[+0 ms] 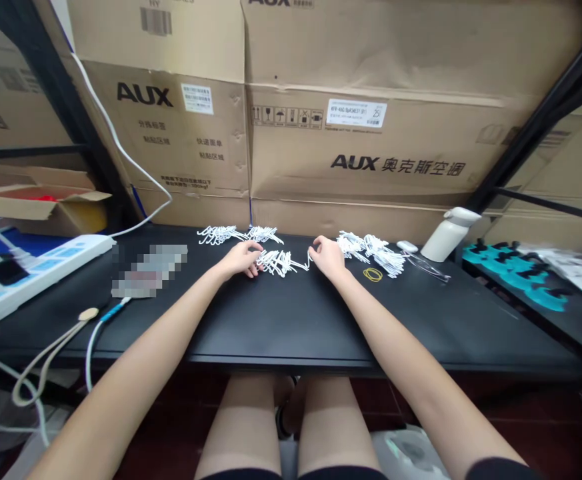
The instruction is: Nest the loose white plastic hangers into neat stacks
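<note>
One bent white piece (307,264) is pinched by the right hand (327,256), seemingly to be kept apart from the middle pile (277,262) on the counter (281,320); the pile's left edge is bordered by the left hand (243,259), whose grip cannot be told.

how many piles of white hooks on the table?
5: far-left pile and small pile beyond the left hand, middle pile between the hands, inner pile and outer pile right of the right hand. Neighbours crowd together; hands may hide some.
</note>
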The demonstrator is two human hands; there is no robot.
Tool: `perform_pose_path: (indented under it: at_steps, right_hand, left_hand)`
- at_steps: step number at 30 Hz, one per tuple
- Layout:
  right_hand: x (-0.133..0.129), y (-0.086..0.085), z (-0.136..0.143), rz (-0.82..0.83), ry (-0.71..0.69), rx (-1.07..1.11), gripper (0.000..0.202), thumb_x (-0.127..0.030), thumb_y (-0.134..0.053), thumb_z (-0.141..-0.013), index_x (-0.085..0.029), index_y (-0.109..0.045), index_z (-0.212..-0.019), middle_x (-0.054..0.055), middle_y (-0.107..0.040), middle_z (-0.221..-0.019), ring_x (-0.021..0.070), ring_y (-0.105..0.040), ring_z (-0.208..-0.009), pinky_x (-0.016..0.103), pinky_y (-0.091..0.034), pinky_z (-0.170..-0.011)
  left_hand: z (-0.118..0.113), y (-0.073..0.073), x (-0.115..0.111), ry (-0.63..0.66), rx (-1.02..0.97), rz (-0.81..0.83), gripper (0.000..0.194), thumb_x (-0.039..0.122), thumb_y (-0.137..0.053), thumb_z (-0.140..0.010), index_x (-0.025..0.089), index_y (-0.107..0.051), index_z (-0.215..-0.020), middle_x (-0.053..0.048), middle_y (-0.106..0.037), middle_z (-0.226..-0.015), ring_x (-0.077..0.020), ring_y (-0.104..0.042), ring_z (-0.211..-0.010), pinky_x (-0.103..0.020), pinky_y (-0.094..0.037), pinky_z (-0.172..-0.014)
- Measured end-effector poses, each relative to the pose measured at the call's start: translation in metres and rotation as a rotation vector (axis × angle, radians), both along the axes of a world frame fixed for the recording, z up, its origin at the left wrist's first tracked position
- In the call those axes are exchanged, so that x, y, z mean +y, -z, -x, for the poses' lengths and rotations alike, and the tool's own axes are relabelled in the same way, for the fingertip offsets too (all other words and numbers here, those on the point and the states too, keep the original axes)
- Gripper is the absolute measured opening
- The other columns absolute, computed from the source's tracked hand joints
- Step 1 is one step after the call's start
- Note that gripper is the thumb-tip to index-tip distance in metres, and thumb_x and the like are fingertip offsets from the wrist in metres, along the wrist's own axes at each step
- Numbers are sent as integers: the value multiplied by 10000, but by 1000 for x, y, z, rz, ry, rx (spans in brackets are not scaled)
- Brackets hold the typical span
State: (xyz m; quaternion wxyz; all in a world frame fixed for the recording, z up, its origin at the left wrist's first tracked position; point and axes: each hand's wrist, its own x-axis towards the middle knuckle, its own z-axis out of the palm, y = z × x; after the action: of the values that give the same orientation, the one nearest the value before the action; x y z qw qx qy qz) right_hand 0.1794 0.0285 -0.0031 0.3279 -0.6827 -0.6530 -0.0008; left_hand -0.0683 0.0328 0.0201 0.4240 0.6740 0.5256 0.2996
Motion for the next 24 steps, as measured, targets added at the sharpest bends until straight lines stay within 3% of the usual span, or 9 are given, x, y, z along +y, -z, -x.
perform_pose_path:
  at_steps: [3, 8, 12, 15, 17, 20, 24]
  right_hand:
    - [0, 1, 0, 17, -3, -17, 178, -290, -554, -798, -193, -633, -925, 55, -665, -849, 198, -606, -816, 275, -411, -671]
    - [3, 6, -1, 53, -34, 103, 130, -239, -564, -771, -204, -637, -874, 19, -660, -721, 179, -613, -735, 261, -418, -658]
    - [4, 5, 1, -162, -97, 213, 151, -240, -528, -803, -191, -622, -910, 2, -635, -679, 150, -583, -646, 249, -424, -657]
    - [-4, 0, 14, -380, -178, 305, 203, -310, -477, -861, -178, -595, -959, 3, -622, -719, 111, -500, -526, 237, -422, -606]
    - [-13, -5, 29, -448, -259, 337, 195, -334, -498, -862, -186, -580, -959, -6, -620, -742, 92, -449, -479, 234, -426, -590]
    - [-30, -9, 52, -468, -418, 290, 142, -319, -515, -864, -197, -586, -873, 2, -627, -750, 98, -463, -509, 237, -441, -604]
    - [-42, -10, 67, -442, -547, 254, 147, -312, -514, -870, -206, -598, -812, 20, -632, -756, 118, -523, -573, 247, -466, -622]
  left_hand:
    - [4, 2, 6, -51, 171, -163, 220, 357, -566, -782, 168, -590, -891, -16, -669, -585, -111, -512, -395, -221, -400, -449]
    - [14, 4, 15, -151, 332, -326, 285, 453, -532, -788, 196, -616, -877, -17, -706, -671, -170, -612, -566, -258, -431, -574]
    - [17, 0, 13, -285, 410, -526, 237, 387, -529, -797, 202, -633, -902, -46, -718, -826, -213, -642, -760, -286, -445, -663]
    - [9, -7, 6, -276, 288, -619, 241, 373, -555, -794, 179, -642, -908, -62, -707, -888, -180, -620, -686, -298, -463, -683]
    - [-1, -12, -2, -202, 54, -543, 328, 438, -615, -762, 156, -640, -926, -80, -702, -912, -167, -620, -680, -284, -485, -650]
    - [-15, -17, -14, 8, -316, -253, 457, 489, -655, -734, 157, -617, -1047, -103, -692, -1023, -212, -654, -852, -269, -525, -592]
    - [-22, -16, -21, 99, -438, -141, 511, 452, -776, -628, 148, -658, -1023, -93, -707, -967, -239, -658, -930, -313, -572, -702]
